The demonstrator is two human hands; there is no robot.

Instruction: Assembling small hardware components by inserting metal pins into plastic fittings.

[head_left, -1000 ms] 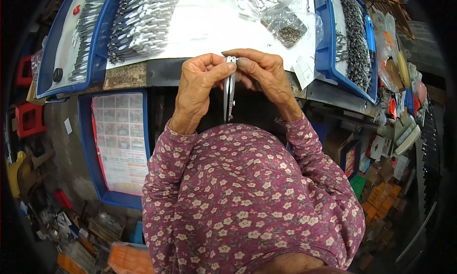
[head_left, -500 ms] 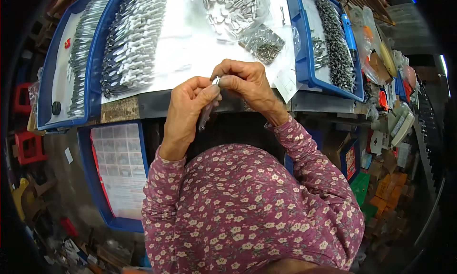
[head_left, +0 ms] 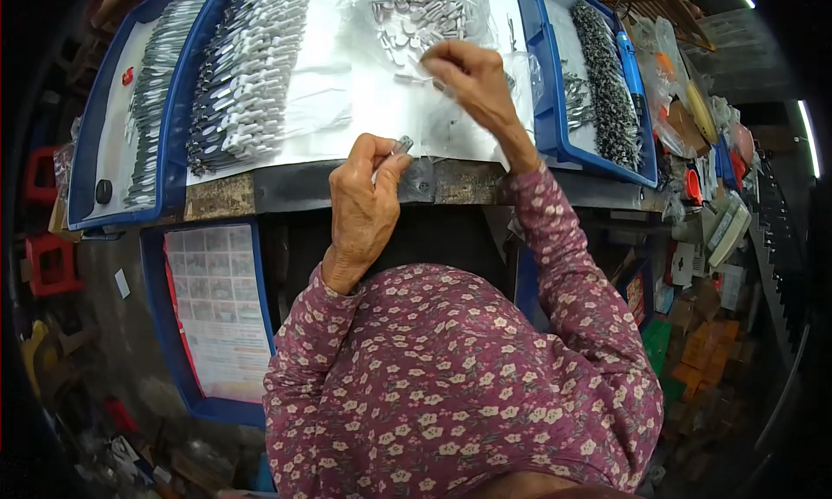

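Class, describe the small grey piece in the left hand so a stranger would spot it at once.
Start at the white sheet between the left blue tray and the right blue tray. Around its near edge, the left hand pinches the small grey piece between thumb and forefinger. Unlike the pale pieces heaped near the right hand, this one is gripped, apart from the heap.

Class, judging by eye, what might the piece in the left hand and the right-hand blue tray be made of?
Held piece: probably metal, grey with a slight shine, though too small to be sure.
Blue tray: likely plastic, smooth, judging by its uniform colour.
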